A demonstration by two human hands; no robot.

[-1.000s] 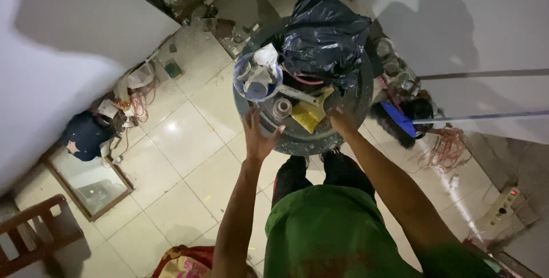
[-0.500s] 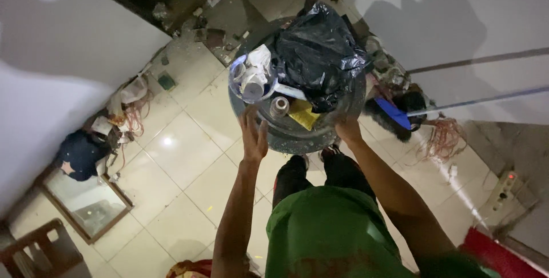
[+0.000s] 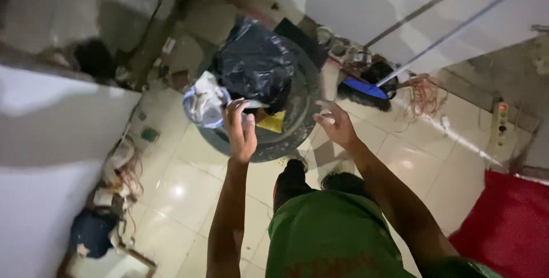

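A dark round basin (image 3: 297,123) hangs over the tiled floor in front of me. It carries a bulging black plastic bag (image 3: 257,66), a pale crumpled bag (image 3: 203,103) at its left and a yellow item (image 3: 273,122). My left hand (image 3: 240,132) is curled over the basin's near edge beside the pale bag. To the right of the basin, my right hand (image 3: 336,124) is off the rim with its fingers spread. My green shirt (image 3: 326,238) and dark feet (image 3: 291,178) show below.
A blue-headed broom (image 3: 366,89) and a tangle of wires (image 3: 423,92) lie by the far white wall. A power strip (image 3: 502,120) sits at the right, with a red cushion (image 3: 503,221) below it. Clutter, a dark blue cloth (image 3: 91,232) and a framed pane (image 3: 111,263) line the left wall.
My right hand has come off the basin's rim and opened. The left hand has shifted up over the near edge, and the view has swung left.
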